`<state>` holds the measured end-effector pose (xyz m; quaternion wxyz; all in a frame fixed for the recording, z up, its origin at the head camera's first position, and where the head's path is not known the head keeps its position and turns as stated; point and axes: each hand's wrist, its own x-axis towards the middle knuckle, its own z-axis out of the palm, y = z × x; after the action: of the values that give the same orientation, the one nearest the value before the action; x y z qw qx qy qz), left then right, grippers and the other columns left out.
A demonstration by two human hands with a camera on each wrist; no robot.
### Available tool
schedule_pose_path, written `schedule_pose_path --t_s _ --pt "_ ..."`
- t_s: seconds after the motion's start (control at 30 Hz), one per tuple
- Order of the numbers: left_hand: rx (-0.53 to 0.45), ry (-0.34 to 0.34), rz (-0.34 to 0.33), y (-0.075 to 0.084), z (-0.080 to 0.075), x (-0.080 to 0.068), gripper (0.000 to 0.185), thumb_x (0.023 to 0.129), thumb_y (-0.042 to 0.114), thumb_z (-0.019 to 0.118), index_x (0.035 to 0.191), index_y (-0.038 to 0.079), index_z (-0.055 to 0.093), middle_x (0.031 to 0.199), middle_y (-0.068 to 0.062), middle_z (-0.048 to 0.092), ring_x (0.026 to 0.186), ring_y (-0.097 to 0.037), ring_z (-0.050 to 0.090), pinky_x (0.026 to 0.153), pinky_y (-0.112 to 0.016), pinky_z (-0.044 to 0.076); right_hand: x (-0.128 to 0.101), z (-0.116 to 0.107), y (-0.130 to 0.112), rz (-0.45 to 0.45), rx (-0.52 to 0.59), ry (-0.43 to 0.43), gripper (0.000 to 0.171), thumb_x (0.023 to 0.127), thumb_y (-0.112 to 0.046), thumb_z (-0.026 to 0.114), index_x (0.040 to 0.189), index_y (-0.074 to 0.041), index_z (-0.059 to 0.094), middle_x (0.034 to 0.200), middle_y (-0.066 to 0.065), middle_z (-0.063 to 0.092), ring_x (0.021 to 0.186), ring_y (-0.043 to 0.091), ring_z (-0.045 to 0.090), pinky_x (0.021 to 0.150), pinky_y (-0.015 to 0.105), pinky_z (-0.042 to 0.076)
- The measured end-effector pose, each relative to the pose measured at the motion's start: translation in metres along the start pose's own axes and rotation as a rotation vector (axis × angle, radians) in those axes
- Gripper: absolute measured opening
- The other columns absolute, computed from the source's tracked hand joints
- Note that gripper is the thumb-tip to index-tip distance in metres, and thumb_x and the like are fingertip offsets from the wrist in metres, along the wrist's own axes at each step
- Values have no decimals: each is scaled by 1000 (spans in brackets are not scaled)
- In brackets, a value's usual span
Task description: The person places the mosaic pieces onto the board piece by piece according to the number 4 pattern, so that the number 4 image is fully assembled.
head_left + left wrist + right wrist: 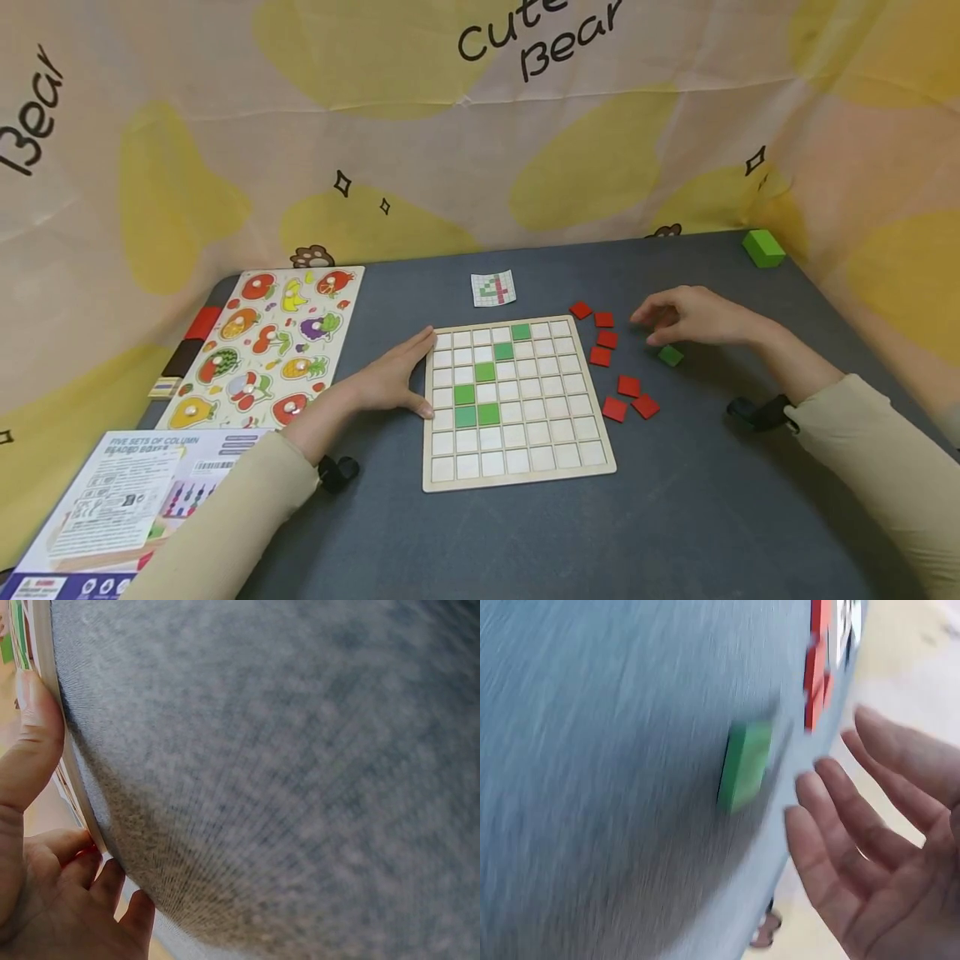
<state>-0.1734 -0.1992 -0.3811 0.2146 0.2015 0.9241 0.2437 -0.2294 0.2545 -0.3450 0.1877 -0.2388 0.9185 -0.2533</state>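
A wooden grid board [517, 467] lies on the grey table, with several green tiles [475, 404] set in its cells. My left hand [397, 377] rests flat against the board's left edge [56, 735], thumb along the side. My right hand [686, 315] hovers to the right of the board with relaxed fingers and holds nothing. Just below it lies a loose green tile [671, 356] [744, 766]. Several red tiles [603, 337] are scattered between the board and that hand. A small pattern card [493, 288] lies behind the board.
A fruit peg puzzle [273, 342] sits at the left, with a printed box [127, 500] in front of it. A green block [763, 247] stands at the far right corner. Printed cloth walls surround the table.
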Motion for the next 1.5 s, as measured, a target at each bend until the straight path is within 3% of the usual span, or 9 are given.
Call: schedule_pose_path --t_s 0.13,0.37,0.63,0.97,1.2,1.5 --pt "2 3 2 -1 0 0 117 73 30 87 157 -2 12 168 -19 3 155 -41 8 123 -59 17 -6 -9 13 30 11 -84 38 84 -18 78 120 -10 69 114 9 70 101 20 66 77 22 52" --pt "4 7 7 -3 1 1 118 73 31 87 158 -1 12 168 -18 3 155 -41 8 123 -59 17 -8 -7 26 37 -38 -149 35 74 -13 84 106 -16 70 107 4 65 96 18 57 79 27 50" --pt "5 7 10 -2 2 2 118 73 31 87 158 -1 11 168 -18 3 155 -40 8 123 -59 17 -7 0 31 9 -57 -126 28 73 -14 86 92 -18 66 94 3 57 87 17 48 73 26 43" --pt "-1 8 7 -3 2 2 118 73 31 87 158 0 11 168 -17 2 155 -40 7 123 -59 17 -4 2 28 23 -54 -66 24 79 -17 82 85 -11 59 82 2 62 73 10 55 66 24 46" --pt "5 3 8 -5 3 3 119 73 32 87 158 1 10 168 -17 1 155 -40 7 123 -58 17 7 18 5 -25 39 13 12 88 -15 74 98 -14 68 85 0 68 73 8 57 66 22 46" --pt "3 0 1 -4 3 3 119 72 31 87 159 2 10 169 -15 1 156 -38 7 124 -57 17 28 58 -59 -151 123 41 13 89 -10 71 102 -12 71 86 1 71 77 15 63 69 23 50"
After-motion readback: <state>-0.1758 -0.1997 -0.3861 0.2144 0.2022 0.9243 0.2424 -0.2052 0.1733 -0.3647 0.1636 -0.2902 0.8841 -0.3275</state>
